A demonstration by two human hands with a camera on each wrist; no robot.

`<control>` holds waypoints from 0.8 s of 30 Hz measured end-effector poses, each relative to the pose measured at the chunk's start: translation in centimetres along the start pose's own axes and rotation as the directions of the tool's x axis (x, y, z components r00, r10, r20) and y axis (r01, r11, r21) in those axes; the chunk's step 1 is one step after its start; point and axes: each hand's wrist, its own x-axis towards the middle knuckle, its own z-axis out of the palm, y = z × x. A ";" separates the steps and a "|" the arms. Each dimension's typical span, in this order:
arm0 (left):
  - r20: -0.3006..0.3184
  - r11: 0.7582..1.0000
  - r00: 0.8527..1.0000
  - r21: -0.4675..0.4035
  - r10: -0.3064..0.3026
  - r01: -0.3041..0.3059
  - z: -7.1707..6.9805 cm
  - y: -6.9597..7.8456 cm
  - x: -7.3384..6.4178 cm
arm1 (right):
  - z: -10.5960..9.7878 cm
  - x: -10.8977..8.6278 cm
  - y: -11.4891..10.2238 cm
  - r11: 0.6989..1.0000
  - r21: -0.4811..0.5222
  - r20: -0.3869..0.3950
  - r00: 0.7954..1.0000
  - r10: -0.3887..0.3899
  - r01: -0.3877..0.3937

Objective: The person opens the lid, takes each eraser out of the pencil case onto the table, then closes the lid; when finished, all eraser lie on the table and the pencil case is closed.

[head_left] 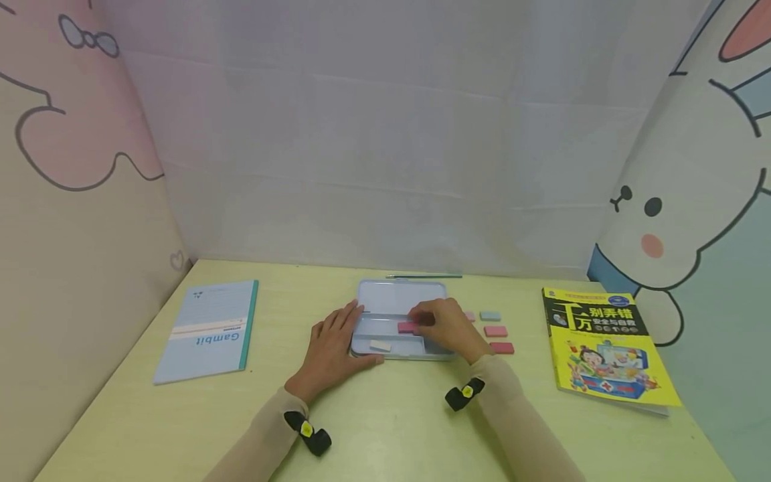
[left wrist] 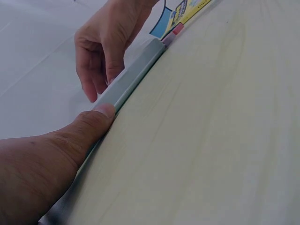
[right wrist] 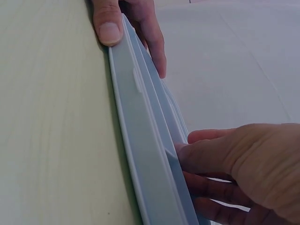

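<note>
A light blue tin case (head_left: 402, 292) lies unfolded on the table, its near half divided into compartments. My left hand (head_left: 333, 337) holds its left end, the thumb on the front wall and the fingers along the side. Over the middle compartment my right hand (head_left: 448, 324) pinches a dark pink eraser-like block (head_left: 406, 327); in the right wrist view, the thumb (right wrist: 206, 157) and fingers reach inside and the block is hidden. A white block (head_left: 380, 345) lies in the front compartment. Right of the case lie a blue-grey block (head_left: 490, 315) and several pink ones (head_left: 496, 331).
Behind the case lies a thin dark green stick (head_left: 424, 276), like a pencil. A pale blue notebook (head_left: 207, 331) is at the left, and a yellow and black book (head_left: 608, 348) at the right. Walls with printed cloth enclose the table's back and sides.
</note>
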 end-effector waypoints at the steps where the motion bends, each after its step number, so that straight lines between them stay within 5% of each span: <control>1: -0.001 1.000 1.000 0.002 -0.001 0.001 0.0 0.0 0.0 | 0.0 0.0 0.0 1.000 0.000 0.003 1.000 -0.002 0.002; 13: -0.027 1.000 1.000 -0.013 0.008 -0.008 -0.3 0.5 -0.1 | -0.1 -0.7 -0.5 0.984 -0.128 -0.062 0.990 -0.130 0.121; 24: -0.037 1.000 0.999 -0.004 0.014 -0.015 0.0 0.2 -0.1 | -0.2 -1.7 -0.5 0.987 -0.123 -0.167 0.978 -0.123 0.103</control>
